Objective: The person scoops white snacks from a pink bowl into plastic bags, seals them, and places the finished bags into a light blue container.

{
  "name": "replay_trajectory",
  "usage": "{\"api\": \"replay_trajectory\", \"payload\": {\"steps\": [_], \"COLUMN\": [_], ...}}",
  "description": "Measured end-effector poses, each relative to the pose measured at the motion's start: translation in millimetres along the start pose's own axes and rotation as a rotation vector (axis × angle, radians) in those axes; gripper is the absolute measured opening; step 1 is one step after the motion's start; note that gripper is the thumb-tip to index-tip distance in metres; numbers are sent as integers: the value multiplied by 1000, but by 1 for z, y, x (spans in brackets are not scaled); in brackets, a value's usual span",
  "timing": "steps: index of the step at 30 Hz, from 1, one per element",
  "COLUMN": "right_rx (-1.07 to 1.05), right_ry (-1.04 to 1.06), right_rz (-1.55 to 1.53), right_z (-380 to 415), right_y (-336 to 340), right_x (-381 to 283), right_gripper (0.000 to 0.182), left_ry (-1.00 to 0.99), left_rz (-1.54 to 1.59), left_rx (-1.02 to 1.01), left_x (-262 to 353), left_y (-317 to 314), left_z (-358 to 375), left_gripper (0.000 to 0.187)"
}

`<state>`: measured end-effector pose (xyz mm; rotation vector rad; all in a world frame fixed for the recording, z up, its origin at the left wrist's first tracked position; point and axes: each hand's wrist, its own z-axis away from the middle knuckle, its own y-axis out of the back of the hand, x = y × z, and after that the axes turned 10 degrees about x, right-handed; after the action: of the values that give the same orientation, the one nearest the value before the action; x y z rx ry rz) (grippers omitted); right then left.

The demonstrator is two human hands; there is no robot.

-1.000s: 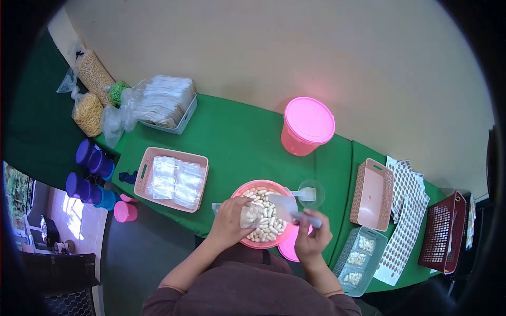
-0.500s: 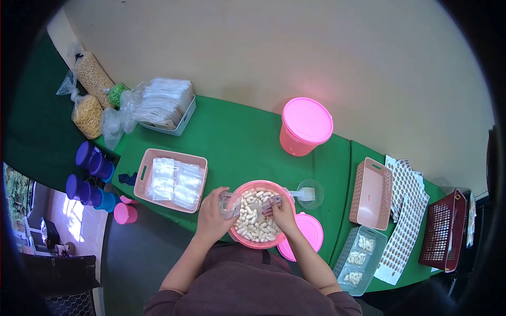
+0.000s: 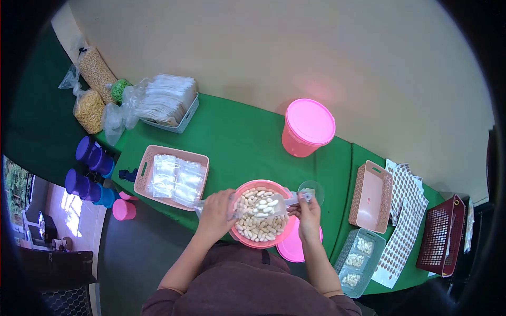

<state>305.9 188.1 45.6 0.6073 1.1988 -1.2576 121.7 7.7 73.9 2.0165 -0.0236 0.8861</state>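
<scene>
In the head view a pink tub [image 3: 252, 243] of white, oblong, peanut-shaped pieces [image 3: 263, 230] is right before me. My right hand [image 3: 308, 213] grips the handle of a translucent scoop [image 3: 280, 206], held over the tub and loaded with several pieces. At the tub's left side, my left hand [image 3: 215, 210] is closed around a clear plastic bag [image 3: 200, 206], partly hidden by the fingers. The scoop's mouth points left, toward that hand. A round clear dish [image 3: 315, 190] lies just behind my right hand, and a pink lid [image 3: 299, 246] rests beside the tub.
A basket [image 3: 203, 197] with clear bags stands left. Behind are a lidded pink bucket [image 3: 310, 129] and a basket of white packets [image 3: 185, 117]. To the right are a pink basket [image 3: 370, 203], a grey-green basket [image 3: 345, 263] with filled bags, sticker sheets [image 3: 403, 231] and a maroon basket [image 3: 440, 237].
My right hand has left the clear bag and moved right, taking the scoop from the round dish. The scoop is now over the tub with pieces in it. My left hand keeps the bag.
</scene>
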Motion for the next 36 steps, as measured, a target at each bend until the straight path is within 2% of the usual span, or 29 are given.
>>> {"api": "replay_trajectory", "payload": {"steps": [2,4,6,9,13,15,18,21,24,28,30,33,35,36], "right_rx": [23,-28,-74,-75,-50,-20,25,-38,-38,-24,36,107,92,79], "right_ry": [50,185,180,305,305,177,161,157,251,240,119,123,144,163], "right_rz": [-22,10,19,113,77,25,-75,-41,33,31,-110,-200,-121,-41], "right_z": [12,26,37,50,43,33,26,28,34,29,25,16,9,5], "right_y": [-7,-13,-17,-28,-23,-18,-12,-12,-17,-13,-11,-2,2,4], "right_x": [-20,-35,-37,-38,-35,-32,-24,-30,-31,-29,-27,-19,-12,-8], "right_gripper": [20,17,15,13,14,16,18,18,18,18,18,18,17,16], "left_ry": [-111,-133,-155,-204,-192,-180,-143,-139,-159,-138,-130,-104,-27,-58], "left_rz": [-8,12,32,89,94,98,100,95,101,120,130,189,356,579], "left_rx": [-55,-73,-91,-102,-103,-94,-78,-56,-77,-77,-69,7,389,545], "left_x": [2,13,21,26,25,23,22,21,24,25,23,16,6,3], "left_y": [-7,-12,-16,-18,-18,-17,-14,-15,-15,-14,-11,-13,-14,-10], "left_z": [2,4,4,4,6,6,6,7,5,7,6,7,11,5], "left_gripper": [70,70,70,71,72,73,73,74,74,72,71,64,65,63]}}
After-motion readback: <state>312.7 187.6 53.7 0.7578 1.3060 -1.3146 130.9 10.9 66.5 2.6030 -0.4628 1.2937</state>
